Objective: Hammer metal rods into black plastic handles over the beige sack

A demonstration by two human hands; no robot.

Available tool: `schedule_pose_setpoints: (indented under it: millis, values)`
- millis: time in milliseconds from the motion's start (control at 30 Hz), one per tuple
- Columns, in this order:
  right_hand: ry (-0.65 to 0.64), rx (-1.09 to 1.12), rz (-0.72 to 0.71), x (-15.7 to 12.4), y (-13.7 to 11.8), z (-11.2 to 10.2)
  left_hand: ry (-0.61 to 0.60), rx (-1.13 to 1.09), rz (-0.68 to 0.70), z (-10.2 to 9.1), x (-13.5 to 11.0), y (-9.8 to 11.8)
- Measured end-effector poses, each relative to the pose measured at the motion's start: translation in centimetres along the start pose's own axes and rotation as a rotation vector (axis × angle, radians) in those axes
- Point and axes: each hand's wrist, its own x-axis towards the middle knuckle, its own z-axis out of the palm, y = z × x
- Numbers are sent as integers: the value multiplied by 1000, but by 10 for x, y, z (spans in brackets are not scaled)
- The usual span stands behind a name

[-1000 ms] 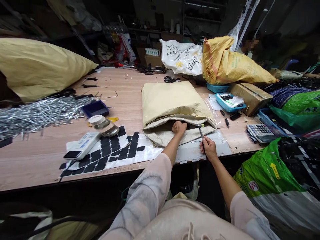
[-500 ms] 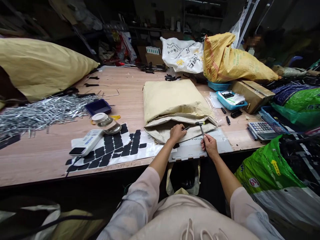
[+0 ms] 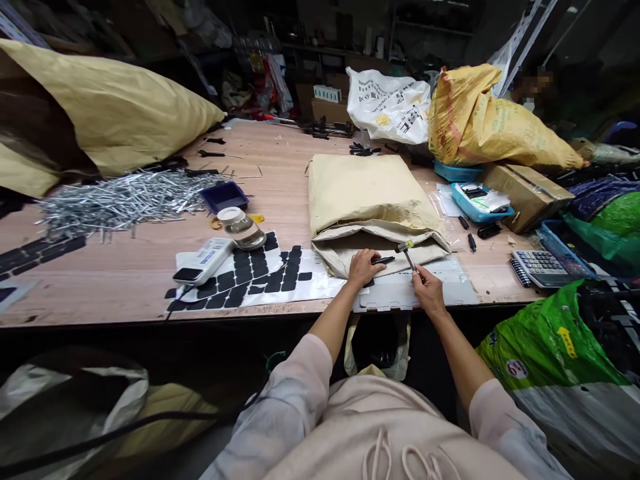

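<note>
My left hand is closed on a slim black part that pokes out to the right past the fingertips. In my right hand is the metal handle of a small hammer, its head with a yellowish end raised close to the black part. Both hands are at the near side of a folded beige sack, whose mouth gapes toward me. Beneath them lies a pale grey board at the table edge.
To the left are black adhesive pads, a white device, a lidded jar, a dark blue tray and a heap of metal rods. At right are a calculator, a blue basket and a green bag.
The view has swung left, so the table's contents appear farther right. The black part shows more fully past my left fingers. My right hand still grips the hammer, its head nearer that part.
</note>
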Motion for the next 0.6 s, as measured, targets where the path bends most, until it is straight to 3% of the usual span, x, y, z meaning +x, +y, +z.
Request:
schedule_pose_setpoints:
  millis: [100,200,400,600]
  values:
    - [21,-170,-212,-2,-7,3,-8,16,-14,0,0,1]
    - [2,-267,-339,-5,-12,7,0,16,-19,2,0,1]
    - [-32,-521,-347,-10,-5,13,-6,32,-22,4,0,2]
    - [-40,-482,-400,-14,-9,18,-21,34,-36,1,0,4]
